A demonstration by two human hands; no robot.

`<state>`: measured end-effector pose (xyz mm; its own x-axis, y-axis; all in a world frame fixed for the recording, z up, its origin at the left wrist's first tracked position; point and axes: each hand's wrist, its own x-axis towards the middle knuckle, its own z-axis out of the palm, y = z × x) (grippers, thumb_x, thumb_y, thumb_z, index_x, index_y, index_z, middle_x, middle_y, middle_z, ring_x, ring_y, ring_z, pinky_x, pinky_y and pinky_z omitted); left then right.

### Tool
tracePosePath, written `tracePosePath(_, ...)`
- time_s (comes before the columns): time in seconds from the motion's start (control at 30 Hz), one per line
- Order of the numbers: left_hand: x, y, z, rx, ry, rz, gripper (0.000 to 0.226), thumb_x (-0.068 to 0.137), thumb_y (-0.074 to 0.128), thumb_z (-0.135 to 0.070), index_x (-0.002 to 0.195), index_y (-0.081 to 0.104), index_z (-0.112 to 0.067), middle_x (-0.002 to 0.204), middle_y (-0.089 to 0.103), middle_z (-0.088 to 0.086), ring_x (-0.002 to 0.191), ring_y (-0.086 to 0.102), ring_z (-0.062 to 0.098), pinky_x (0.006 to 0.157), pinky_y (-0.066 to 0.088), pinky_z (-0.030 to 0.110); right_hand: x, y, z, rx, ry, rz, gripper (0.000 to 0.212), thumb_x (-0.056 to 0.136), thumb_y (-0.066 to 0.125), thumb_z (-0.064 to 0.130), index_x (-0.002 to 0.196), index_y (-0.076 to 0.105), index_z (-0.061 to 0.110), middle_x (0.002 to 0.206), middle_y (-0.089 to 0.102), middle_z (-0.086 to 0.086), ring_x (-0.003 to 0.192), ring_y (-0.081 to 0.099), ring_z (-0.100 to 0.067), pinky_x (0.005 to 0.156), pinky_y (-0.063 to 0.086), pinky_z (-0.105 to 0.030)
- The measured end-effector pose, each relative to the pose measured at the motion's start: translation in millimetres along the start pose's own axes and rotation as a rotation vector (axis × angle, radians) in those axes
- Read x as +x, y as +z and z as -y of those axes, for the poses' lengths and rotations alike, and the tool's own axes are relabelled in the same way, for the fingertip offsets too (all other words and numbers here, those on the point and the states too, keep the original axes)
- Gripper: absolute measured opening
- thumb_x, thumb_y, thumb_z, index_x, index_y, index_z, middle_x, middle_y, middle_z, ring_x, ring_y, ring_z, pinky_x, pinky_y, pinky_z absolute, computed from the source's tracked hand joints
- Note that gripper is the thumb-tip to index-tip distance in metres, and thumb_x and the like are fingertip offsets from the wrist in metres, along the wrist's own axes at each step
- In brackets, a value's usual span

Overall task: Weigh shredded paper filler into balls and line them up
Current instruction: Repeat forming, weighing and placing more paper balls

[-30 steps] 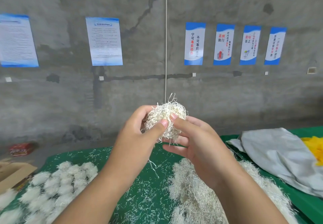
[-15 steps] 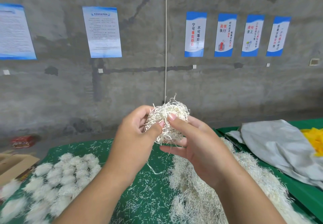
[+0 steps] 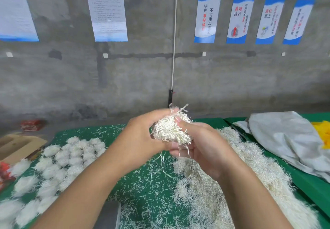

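Head view shows your 2 hands raised at the centre of the frame, above the green table (image 3: 142,184), with a wad of shredded paper (image 3: 169,130) caught between them. Your left hand (image 3: 141,139) curls its fingers around the wad's left and upper side, and your right hand (image 3: 201,148) cups it from the right and below, with a fingertip pressed into the top of the wad. A few loose strands hang down from the wad toward the table. In the lower right of the frame lies the big heap of loose shredded filler (image 3: 232,184), spreading under your right forearm. In the lower left, the finished balls (image 3: 62,159) sit close together on the green surface in what look like rows, though that corner is blurred and the exact arrangement is hard to read. Scattered paper bits cover the green surface between the balls and the heap. At the right edge a grey cloth (image 3: 285,139) lies on the table with something yellow (image 3: 323,132) beside it. At the left edge sits a cardboard box (image 3: 19,144). On the concrete wall behind, 4 blue-and-white posters (image 3: 250,18) hang at the upper right.
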<state>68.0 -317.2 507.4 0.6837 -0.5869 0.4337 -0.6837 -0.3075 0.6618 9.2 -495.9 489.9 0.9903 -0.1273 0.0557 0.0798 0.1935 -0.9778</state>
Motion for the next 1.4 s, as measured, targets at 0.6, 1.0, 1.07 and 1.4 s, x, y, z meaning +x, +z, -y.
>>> tracePosePath(0.6,-76,30,135,-0.230,-0.753,-0.190,0.069,0.066,0.076,-0.083,0.086,0.054,-0.020,0.068,0.055,-0.009,0.051,0.060,0.000,0.054,0.053,0.029,18,50,-129,-0.727,0.075,0.183,0.078,0.067,0.092,0.060,0.129,0.055,0.028,0.110,0.054,0.014,0.086,0.054,0.003,0.071,0.048,-0.017)
tracePosePath(1.0,-234,-10,259,-0.466,-1.259,-0.035,0.056,0.085,0.058,-0.076,0.119,0.063,-0.031,0.096,0.081,-0.005,0.084,0.078,0.015,0.065,0.065,0.040,75,91,-285,-0.603,0.469,0.132,0.120,0.071,0.080,0.072,0.161,0.031,0.010,0.096,0.078,-0.004,0.083,0.078,-0.013,0.084,0.063,-0.040)
tracePosePath(1.07,-282,-18,280,-0.443,-1.393,-0.108,0.036,0.099,0.059,-0.050,0.121,0.064,-0.021,0.094,0.081,-0.002,0.084,0.078,0.021,0.066,0.064,0.043,89,95,-315,-0.652,0.531,0.159,0.127,0.067,0.074,0.083,0.162,0.030,0.011,0.135,0.067,-0.012,0.113,0.072,-0.024,0.107,0.053,-0.052)
tracePosePath(1.4,-447,-44,335,-0.468,-1.936,-0.289,0.025,0.102,0.058,0.002,0.123,0.060,0.015,0.113,0.066,0.039,0.100,0.064,0.043,0.087,0.051,0.057,163,170,-432,-0.866,0.626,0.218,0.104,0.080,0.078,0.068,0.159,0.035,0.017,0.117,0.071,-0.007,0.096,0.069,-0.018,0.100,0.056,-0.042)
